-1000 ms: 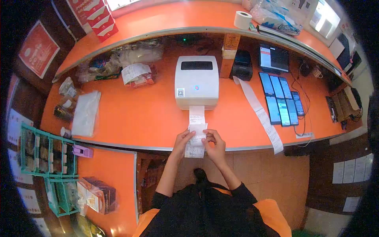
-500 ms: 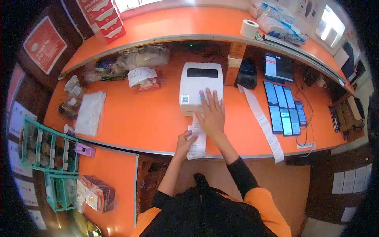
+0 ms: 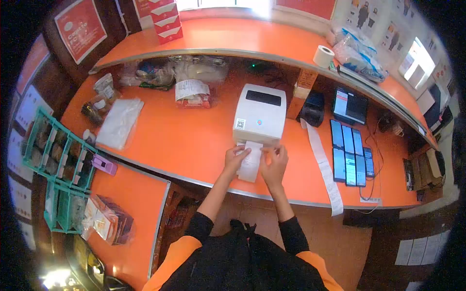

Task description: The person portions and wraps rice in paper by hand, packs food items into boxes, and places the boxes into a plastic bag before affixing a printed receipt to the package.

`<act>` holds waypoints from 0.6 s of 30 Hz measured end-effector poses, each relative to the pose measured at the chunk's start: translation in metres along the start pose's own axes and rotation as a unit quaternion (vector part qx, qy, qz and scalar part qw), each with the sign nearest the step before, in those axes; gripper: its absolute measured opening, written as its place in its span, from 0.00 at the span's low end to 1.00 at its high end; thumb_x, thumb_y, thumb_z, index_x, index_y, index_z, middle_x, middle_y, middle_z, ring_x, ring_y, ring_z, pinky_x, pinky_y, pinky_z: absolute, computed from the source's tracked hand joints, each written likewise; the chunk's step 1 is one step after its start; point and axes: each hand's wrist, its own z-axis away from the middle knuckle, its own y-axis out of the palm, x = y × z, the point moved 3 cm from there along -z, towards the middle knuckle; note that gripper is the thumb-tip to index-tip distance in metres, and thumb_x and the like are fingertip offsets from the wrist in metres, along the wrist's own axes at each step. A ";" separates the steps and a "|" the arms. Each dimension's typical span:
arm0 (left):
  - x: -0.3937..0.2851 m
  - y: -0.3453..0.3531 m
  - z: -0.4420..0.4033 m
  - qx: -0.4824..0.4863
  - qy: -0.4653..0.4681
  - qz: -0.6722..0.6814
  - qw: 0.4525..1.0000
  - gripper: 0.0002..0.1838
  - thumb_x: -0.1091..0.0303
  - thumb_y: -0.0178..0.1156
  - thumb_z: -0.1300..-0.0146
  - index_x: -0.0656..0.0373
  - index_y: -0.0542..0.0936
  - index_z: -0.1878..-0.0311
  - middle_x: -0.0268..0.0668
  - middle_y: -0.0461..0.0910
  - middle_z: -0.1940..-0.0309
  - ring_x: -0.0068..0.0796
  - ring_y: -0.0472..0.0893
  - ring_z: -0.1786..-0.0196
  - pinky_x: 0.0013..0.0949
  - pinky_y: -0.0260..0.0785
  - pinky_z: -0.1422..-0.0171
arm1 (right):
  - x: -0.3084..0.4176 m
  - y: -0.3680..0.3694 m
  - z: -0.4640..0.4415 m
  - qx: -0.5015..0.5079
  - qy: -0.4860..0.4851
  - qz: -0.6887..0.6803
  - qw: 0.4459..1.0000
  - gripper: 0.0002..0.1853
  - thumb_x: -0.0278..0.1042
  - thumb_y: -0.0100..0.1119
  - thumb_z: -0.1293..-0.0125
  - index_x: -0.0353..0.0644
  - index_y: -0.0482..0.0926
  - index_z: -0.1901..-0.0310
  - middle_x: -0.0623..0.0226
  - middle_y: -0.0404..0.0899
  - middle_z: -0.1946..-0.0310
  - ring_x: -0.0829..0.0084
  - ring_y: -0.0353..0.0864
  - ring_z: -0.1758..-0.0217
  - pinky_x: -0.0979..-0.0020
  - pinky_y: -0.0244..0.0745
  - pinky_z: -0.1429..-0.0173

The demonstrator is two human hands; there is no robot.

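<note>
A white label printer (image 3: 260, 110) stands on the orange counter, with a glowing round button on its top. Printed paper labels (image 3: 249, 167) hang at its front slot. My left hand (image 3: 236, 159) pinches the labels at their left edge, thumb on top. At the right edge of the paper, just below the printer, my right hand (image 3: 274, 163) has its thumb and fingertips drawn together; whether paper is between them is too small to tell.
Several lit phones (image 3: 346, 154) lie at the right below a tablet (image 3: 350, 105). A long receipt (image 3: 322, 165) trails from a black printer (image 3: 312, 108). Clear plastic bags (image 3: 119, 123) lie on the left, near green baskets (image 3: 58, 154) and a purple tape dispenser (image 3: 104, 164).
My right hand has left the printer's top and come down beside the labels. My left hand still holds the paper. The whole view has shifted and tilted.
</note>
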 end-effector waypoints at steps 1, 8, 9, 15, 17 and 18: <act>0.001 0.001 0.000 -0.016 0.007 -0.008 1.000 0.15 0.67 0.67 0.39 0.68 0.82 0.53 0.38 0.83 0.62 0.23 0.81 0.62 0.28 0.75 0.58 | 0.002 0.004 -0.001 0.013 -0.012 0.055 0.998 0.09 0.36 0.64 0.42 0.49 0.84 0.59 0.63 0.70 0.61 0.61 0.70 0.52 0.60 0.64 0.48; 0.022 -0.007 0.016 -0.088 0.052 -0.013 0.995 0.17 0.76 0.67 0.45 0.66 0.82 0.51 0.40 0.83 0.55 0.27 0.81 0.52 0.30 0.73 0.47 | 0.009 0.032 -0.013 0.034 -0.153 0.116 0.981 0.09 0.41 0.68 0.48 0.52 0.84 0.65 0.64 0.68 0.60 0.61 0.69 0.52 0.59 0.62 0.53; 0.024 -0.009 0.017 -0.093 0.054 -0.013 0.994 0.17 0.76 0.67 0.45 0.66 0.82 0.51 0.40 0.83 0.55 0.27 0.81 0.52 0.30 0.73 0.47 | 0.011 0.033 -0.012 0.055 -0.163 0.123 0.977 0.09 0.41 0.68 0.49 0.52 0.84 0.65 0.64 0.68 0.60 0.61 0.69 0.52 0.59 0.61 0.53; 0.010 -0.006 0.025 -0.039 0.055 0.073 0.995 0.17 0.75 0.69 0.44 0.65 0.82 0.50 0.37 0.83 0.54 0.25 0.81 0.53 0.30 0.74 0.47 | 0.003 0.035 -0.016 0.091 -0.213 0.110 0.967 0.06 0.40 0.65 0.45 0.51 0.83 0.68 0.66 0.68 0.58 0.61 0.70 0.50 0.57 0.63 0.52; 0.009 -0.008 0.024 -0.030 0.073 0.025 0.997 0.17 0.74 0.69 0.44 0.64 0.83 0.50 0.37 0.82 0.53 0.25 0.80 0.52 0.31 0.74 0.46 | -0.001 0.039 -0.018 0.089 -0.226 0.104 0.964 0.06 0.40 0.65 0.45 0.51 0.83 0.69 0.66 0.68 0.58 0.61 0.70 0.51 0.57 0.63 0.52; 0.009 -0.008 0.023 -0.032 0.074 0.026 0.996 0.17 0.74 0.69 0.44 0.64 0.83 0.50 0.37 0.82 0.53 0.25 0.80 0.52 0.31 0.74 0.46 | -0.001 0.040 -0.019 0.077 -0.240 0.101 0.963 0.06 0.39 0.65 0.45 0.50 0.83 0.69 0.66 0.69 0.59 0.61 0.70 0.51 0.58 0.62 0.52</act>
